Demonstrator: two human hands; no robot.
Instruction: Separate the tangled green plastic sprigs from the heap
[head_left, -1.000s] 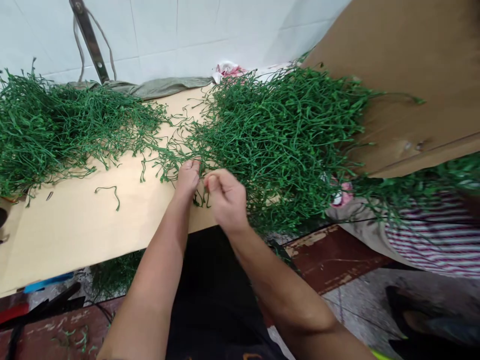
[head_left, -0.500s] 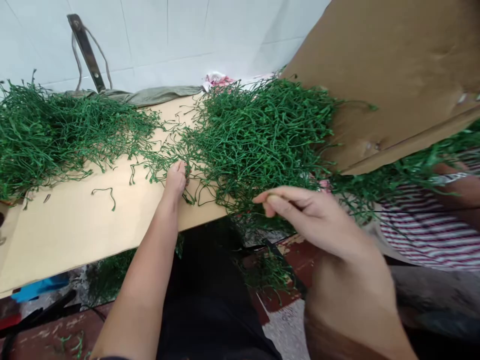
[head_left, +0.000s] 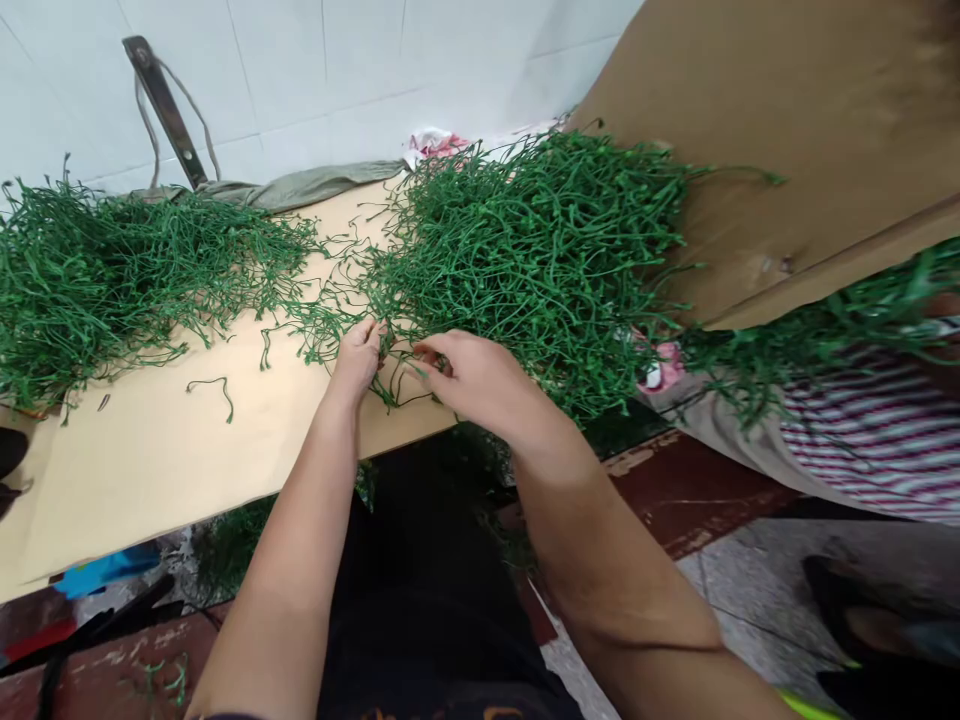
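Observation:
My left hand (head_left: 360, 358) is closed over the front part of the cardboard, its fingers wrapped round a few thin green flower stalks whose ends show beside the fingertips. Close on its right is my right hand (head_left: 476, 385), thumb and forefinger curved with a gap between them, over loose stalks. I make out nothing held in it. A large heap of green flower stalks (head_left: 532, 240) with small bud tips lies just beyond the right hand. More stalks are strewn between this heap and my left hand.
A second stalk pile (head_left: 105, 270) covers the left end of the cardboard sheet (head_left: 165, 460). Behind stands a tiled wall (head_left: 300, 70) with a dark strap-hung bar (head_left: 165, 110). A raised cardboard panel (head_left: 765, 130) is at right, near another person's striped clothing (head_left: 877, 430).
My right hand has swung left and away from me, from the heap's front edge to beside my left hand. Its thumb and forefinger have parted. The left hand has stayed in place.

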